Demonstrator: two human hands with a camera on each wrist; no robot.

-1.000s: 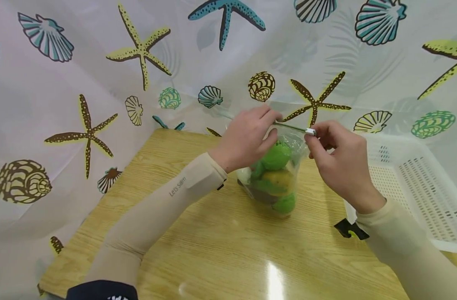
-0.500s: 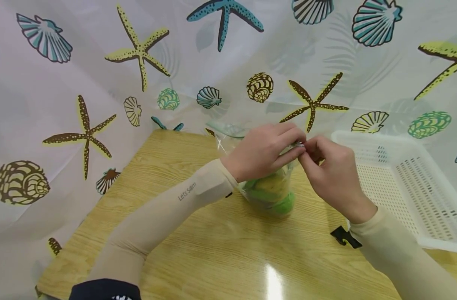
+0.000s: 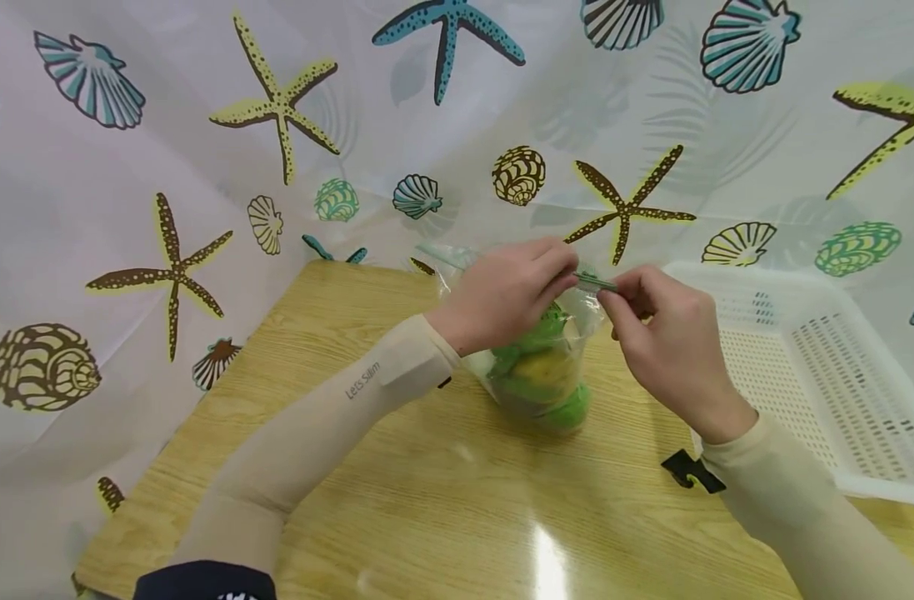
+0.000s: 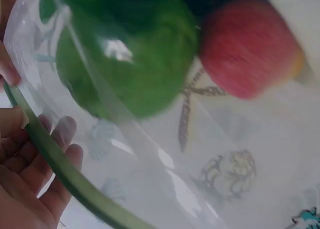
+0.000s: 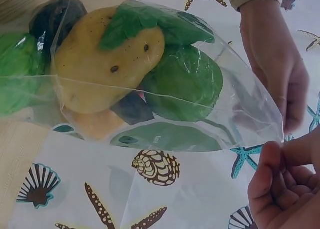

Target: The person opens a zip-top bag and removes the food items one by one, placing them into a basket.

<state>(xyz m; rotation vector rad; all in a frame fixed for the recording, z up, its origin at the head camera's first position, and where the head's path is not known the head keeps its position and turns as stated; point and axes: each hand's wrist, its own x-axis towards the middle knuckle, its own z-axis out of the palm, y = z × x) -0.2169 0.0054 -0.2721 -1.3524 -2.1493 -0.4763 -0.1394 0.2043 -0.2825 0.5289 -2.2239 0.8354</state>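
Pinching the strip [image 4: 75, 183] along the top of the bag [image 3: 586, 315] with both hands: gripping near the middle with the left hand [image 3: 497, 292], gripping at the bag's upper right corner with the right hand [image 3: 670, 342], with only a short stretch visible between. Apparently resting the bag on the surface [image 3: 427, 500], with the basket [image 3: 760, 358] to the bag's right. Likely working the strip between the pinches, so calling for a taut, straight run: anchoring the corner firmly with the right hand, pressing squarely with the left, avoiding any twist. Probably risking a crease or gap by letting the strip bow. Best letting the surface carry the weight of the potato [image 5: 100, 64], red fruit [image 4: 250, 44] and green piece [image 4: 125, 54] inside the bag, rather than hoisting by the strip. Minding also the loose end at the bag's upper left, likely needing equal pressing. Not being able to judge any meshing under the grips.
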